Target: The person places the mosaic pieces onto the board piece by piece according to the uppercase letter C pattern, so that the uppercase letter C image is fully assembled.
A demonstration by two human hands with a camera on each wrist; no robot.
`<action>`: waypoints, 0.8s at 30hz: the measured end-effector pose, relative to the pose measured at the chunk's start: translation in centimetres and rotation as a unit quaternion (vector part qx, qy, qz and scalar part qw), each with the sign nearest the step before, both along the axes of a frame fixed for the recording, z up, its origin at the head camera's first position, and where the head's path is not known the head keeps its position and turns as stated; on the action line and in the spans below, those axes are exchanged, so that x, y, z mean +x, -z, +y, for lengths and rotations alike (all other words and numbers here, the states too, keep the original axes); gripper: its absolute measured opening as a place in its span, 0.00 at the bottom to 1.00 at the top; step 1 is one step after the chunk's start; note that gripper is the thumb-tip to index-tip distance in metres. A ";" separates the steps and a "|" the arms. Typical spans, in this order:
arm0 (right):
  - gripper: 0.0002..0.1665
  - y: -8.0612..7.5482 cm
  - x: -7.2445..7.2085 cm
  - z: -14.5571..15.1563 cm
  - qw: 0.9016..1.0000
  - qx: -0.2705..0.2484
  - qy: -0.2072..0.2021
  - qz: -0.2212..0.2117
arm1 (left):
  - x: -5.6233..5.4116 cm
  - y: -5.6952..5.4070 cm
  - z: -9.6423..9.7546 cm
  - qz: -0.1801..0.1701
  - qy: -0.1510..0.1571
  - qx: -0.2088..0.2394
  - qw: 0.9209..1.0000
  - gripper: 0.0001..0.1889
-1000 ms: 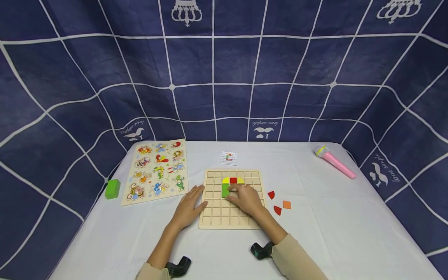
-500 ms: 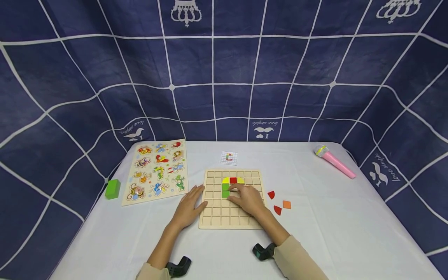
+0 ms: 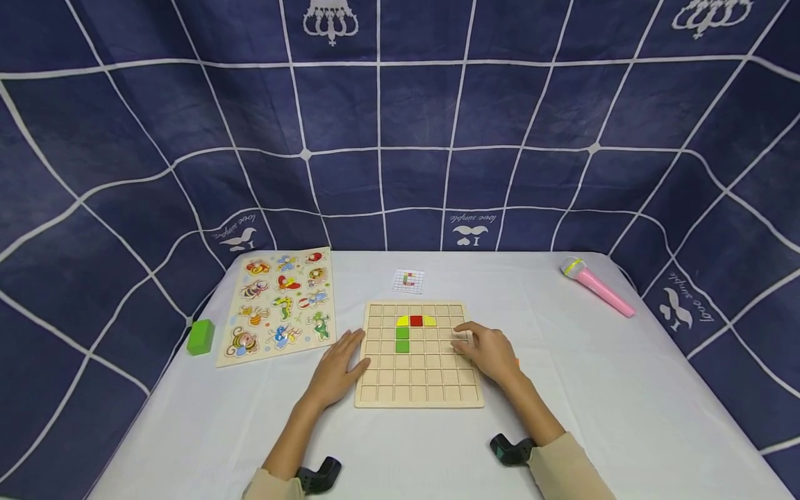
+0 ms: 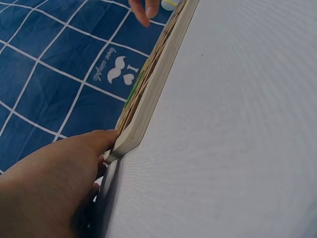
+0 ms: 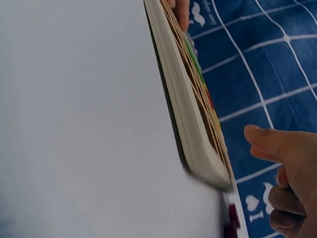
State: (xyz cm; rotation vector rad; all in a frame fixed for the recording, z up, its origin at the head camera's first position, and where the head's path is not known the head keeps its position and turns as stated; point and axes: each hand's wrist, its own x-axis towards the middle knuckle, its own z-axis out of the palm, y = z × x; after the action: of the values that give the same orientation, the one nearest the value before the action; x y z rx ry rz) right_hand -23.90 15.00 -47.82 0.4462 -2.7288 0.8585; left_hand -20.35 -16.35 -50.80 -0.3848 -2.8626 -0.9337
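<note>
A wooden grid board (image 3: 387,396) lies in the middle of the table in the head view. Set in its cells are two yellow curved pieces with a red square (image 3: 416,321) between them, and two green squares (image 3: 403,346) below the left one. My left hand (image 3: 337,371) rests along the board's left side; the left wrist view has its thumb (image 4: 101,140) at the corner. Over the right edge hovers my right hand (image 3: 490,353), thumb and index finger apart with nothing between them. It mostly covers an orange square (image 3: 517,362). Red pieces (image 5: 233,215) show beyond the board in the right wrist view.
Behind the board lies a small printed pattern card (image 3: 408,280). An insect puzzle board (image 3: 275,333) and a green block (image 3: 201,337) are on the left. At the far right lies a pink toy microphone (image 3: 600,288). Blue cloth (image 3: 412,139) hangs behind the table.
My right hand has left the green squares and moved right to the board's edge, now covering the loose red pieces in the head view. The left hand has stayed put.
</note>
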 end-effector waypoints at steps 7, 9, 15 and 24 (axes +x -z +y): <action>0.20 0.5 0.2 3.6 0.999 0.013 0.032 -0.009 | 0.0 0.0 -0.1 0.007 0.001 0.000 1.000 0.31; 0.20 0.7 0.2 4.2 0.999 0.020 0.032 -0.013 | 0.0 0.0 -0.1 0.001 -0.001 -0.003 1.000 0.32; 0.20 0.9 0.2 5.0 0.999 0.032 0.021 -0.030 | -0.1 0.1 -0.1 -0.007 0.000 -0.007 1.000 0.31; 0.20 1.3 -1.0 4.9 0.998 0.028 0.045 -0.034 | -0.1 0.2 0.1 -0.001 -0.002 -0.002 1.000 0.31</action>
State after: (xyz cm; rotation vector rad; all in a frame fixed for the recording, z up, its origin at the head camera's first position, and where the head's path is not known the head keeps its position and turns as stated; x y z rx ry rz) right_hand -24.87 19.95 -49.11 0.3082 -2.8163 0.7893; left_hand -20.42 -16.30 -50.96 -0.3790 -2.8661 -0.9287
